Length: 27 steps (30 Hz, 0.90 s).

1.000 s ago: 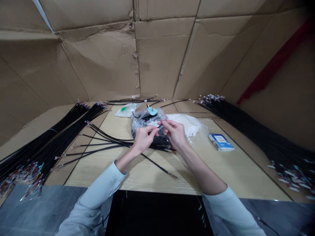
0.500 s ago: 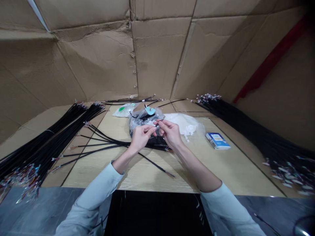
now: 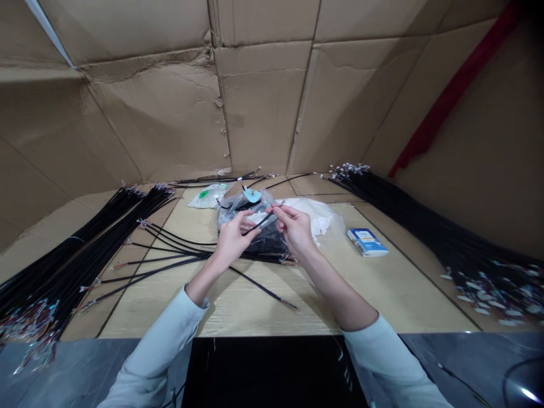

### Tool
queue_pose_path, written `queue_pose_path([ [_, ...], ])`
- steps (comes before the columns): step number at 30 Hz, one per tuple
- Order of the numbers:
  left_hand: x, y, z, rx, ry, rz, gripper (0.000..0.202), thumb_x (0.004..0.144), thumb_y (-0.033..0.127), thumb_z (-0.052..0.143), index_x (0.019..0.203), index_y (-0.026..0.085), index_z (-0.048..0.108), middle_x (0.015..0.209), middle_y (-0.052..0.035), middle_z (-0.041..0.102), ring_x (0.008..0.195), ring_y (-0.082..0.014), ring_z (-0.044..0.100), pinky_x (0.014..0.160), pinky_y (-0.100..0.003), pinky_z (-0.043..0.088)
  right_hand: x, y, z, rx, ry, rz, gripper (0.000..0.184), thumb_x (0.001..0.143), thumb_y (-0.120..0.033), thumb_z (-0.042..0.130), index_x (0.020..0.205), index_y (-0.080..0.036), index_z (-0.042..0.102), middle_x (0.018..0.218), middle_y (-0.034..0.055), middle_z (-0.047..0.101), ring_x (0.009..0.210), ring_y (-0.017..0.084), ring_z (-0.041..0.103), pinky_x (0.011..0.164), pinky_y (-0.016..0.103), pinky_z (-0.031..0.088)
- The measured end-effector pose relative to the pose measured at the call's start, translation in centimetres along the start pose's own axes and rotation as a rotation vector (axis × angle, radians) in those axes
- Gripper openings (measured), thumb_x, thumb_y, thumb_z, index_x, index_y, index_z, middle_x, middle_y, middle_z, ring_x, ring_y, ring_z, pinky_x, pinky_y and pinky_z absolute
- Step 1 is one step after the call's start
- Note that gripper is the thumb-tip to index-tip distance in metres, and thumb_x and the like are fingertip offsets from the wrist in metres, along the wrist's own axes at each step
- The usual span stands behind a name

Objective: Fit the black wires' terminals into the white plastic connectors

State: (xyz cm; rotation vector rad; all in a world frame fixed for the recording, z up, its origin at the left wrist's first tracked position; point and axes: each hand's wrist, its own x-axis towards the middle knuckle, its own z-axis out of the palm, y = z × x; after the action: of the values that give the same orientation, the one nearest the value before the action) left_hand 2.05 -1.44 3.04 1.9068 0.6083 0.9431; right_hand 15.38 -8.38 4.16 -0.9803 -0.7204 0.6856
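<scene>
Left hand (image 3: 232, 241) and right hand (image 3: 295, 229), both closed in a pinch, grip a black wire-harness cable (image 3: 260, 222) between them, just above a clear plastic bag (image 3: 232, 214) lying on a pale wood-grain table (image 3: 382, 294).

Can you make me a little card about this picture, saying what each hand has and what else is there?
Left hand: fingers on a black cable
Right hand: pinching that cable near its end
Nearest: clear plastic bag of black cables
Also nearby: white bag, blue-and-white box
Rest: black cable bundles, wood table, cardboard walls
</scene>
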Motion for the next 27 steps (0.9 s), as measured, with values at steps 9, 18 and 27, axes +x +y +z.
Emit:
queue_pose_path([
  [9,-0.1,0.2,0.2,-0.157,0.037,-0.141,0.022,0.062,0.030,0.070,0.074,0.011,0.067,0.064,-0.0050,0.066,0.056,-0.0166,0.061,0.056,-0.028,0.051,-0.5,0.6,0.5,-0.028,0.019,-0.018,0.030,0.063,-0.037,0.069,0.082,-0.015,0.065,0.082,0.0043,0.066,0.041,0.002,0.031,0.038,0.020,0.026],
  [18,-0.1,1.0,0.0,-0.259,0.022,-0.219,0.042,0.057,0.026,0.074,0.094,0.011,0.059,0.060,-0.0028,0.065,0.050,-0.0126,0.059,0.052,-0.023,0.049,-1.1,1.6,0.9,-0.029,-0.008,0.066,0.032,0.059,-0.037,0.072,0.080,-0.014,0.065,0.082,0.0050,0.067,0.040,0.002,0.031,0.038,0.020,0.025],
  [27,0.1,0.2,-0.1,-0.123,-0.060,-0.122,0.043,0.063,0.032,0.071,0.098,0.013,0.057,0.064,-0.0033,0.064,0.053,-0.0131,0.059,0.053,-0.022,0.048,-1.4,1.4,1.2,-0.102,-0.043,0.085,0.033,0.060,-0.039,0.071,0.082,-0.015,0.066,0.069,0.0026,0.064,0.042,0.005,0.035,0.038,0.019,0.026],
])
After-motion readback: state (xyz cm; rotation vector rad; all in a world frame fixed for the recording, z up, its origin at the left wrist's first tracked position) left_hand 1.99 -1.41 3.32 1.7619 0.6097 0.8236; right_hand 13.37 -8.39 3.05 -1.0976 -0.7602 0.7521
